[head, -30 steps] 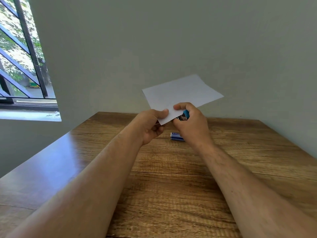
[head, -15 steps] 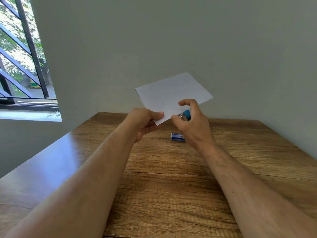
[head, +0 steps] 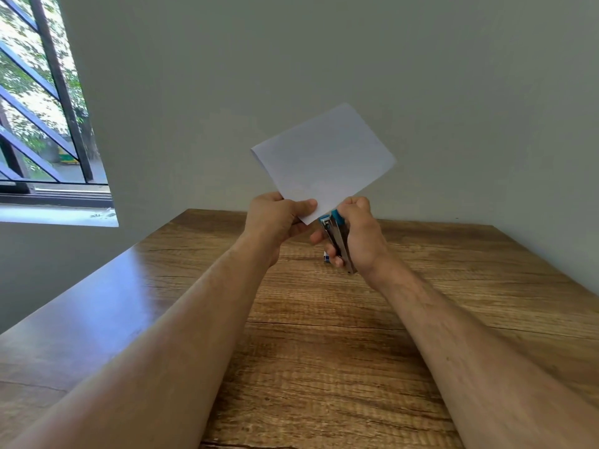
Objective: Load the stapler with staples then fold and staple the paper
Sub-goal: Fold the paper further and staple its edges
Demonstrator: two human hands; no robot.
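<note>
Folded paper and stapler held up over the table.

Head view: I saw my left hand [head: 275, 222] pinching the folded paper [head: 324, 160] at its lower corner, thumb on top. My right hand [head: 358, 234] was curled round the stapler [head: 337, 238], its blue nose just beside that corner, above the wooden table [head: 324, 351].

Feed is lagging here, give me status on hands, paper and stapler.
Left hand pinches folded paper, held above the table. Right hand grips stapler at the paper's lower corner. Nothing in the way.
</note>
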